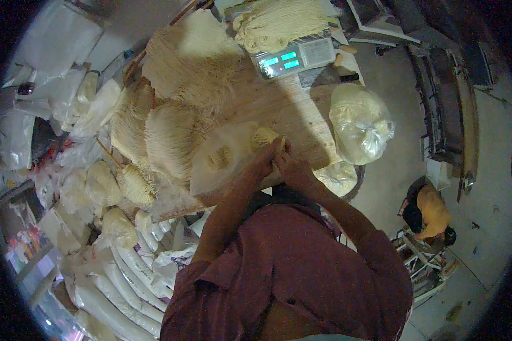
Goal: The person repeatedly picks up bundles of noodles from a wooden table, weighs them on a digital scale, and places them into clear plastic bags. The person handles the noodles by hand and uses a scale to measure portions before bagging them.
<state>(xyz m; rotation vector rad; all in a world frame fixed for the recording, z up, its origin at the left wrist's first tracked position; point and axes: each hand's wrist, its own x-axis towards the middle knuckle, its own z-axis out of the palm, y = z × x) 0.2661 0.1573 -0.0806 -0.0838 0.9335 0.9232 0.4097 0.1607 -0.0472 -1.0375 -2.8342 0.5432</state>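
My left hand (265, 158) and my right hand (291, 165) meet near the table's front edge, with their fingertips pinched together around a small pale piece (283, 145), apparently noodle strands. Just beyond the fingers lies a small bundle of thin noodles (264, 135). A translucent plastic bag or sheet (205, 170) is spread to the left of my hands, and another noodle nest (220, 157) shows on or through it. Whether the pinched piece belongs to the nearer bundle is hidden by my fingers.
Large noodle heaps (170, 132) cover the wooden table's (273, 98) left side. A lit digital scale (298, 57) carries noodle bundles (281, 25). A tied clear bag (360, 123) sits at the right edge. Packed white sacks (123, 285) lie lower left. A person (431, 213) is at far right.
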